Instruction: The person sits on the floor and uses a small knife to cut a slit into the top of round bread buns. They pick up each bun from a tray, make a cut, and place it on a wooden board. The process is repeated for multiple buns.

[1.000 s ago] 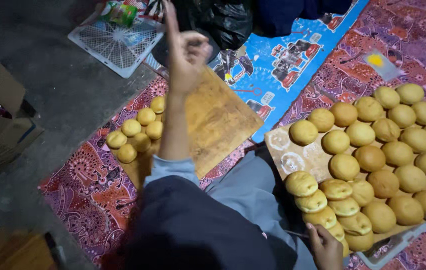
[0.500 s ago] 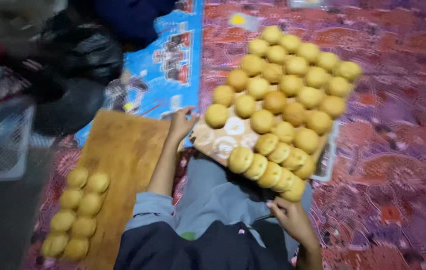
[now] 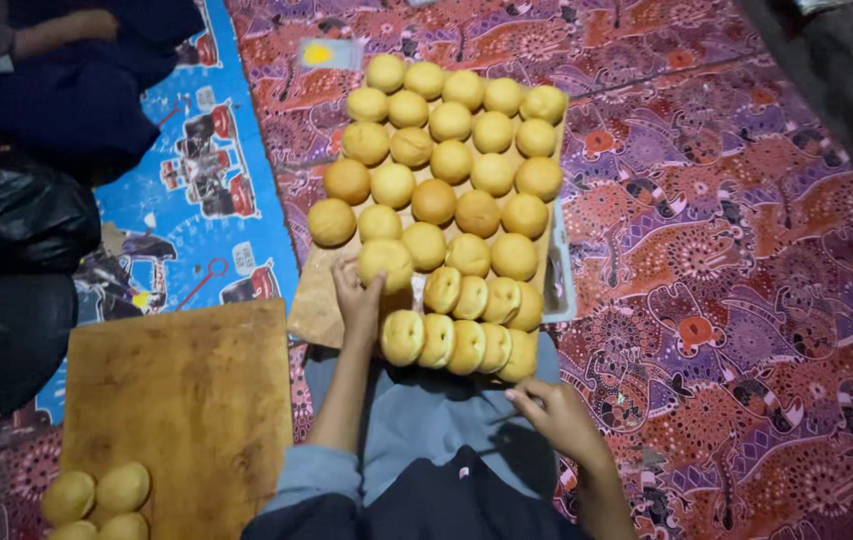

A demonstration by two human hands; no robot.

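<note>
The left hand (image 3: 358, 300) reaches forward over the near left part of a wooden tray (image 3: 318, 310) and closes its fingers on a round golden bun (image 3: 385, 262), which sits at the near left edge of the batch. Thumb and fingertips touch the bun's near side; it is a grasp, though whether the bun is lifted off the board cannot be told. The right hand (image 3: 556, 418) rests low near the person's lap, just near of the tray's near right corner, fingers loosely curled and holding nothing that shows.

The tray is crowded with buns (image 3: 451, 160) in rows running from near to far (the far ones lie flat and round, while the two nearest rows (image 3: 461, 325) stand tilted on edge, leaning against one another). The tray lies on a patterned purple and red cloth (image 3: 726, 260) that spreads to the right.

To the left, near the person, a second wooden board (image 3: 186, 400) lies mostly bare, with a few buns (image 3: 101, 497) clustered at its near left corner. Beyond it is a blue printed mat (image 3: 201, 190), and at the far left another person's dark clothing (image 3: 66, 90) and a black bag (image 3: 6, 215) show. The person's grey-blue trousers (image 3: 426, 420) fill the space between the two arms.
</note>
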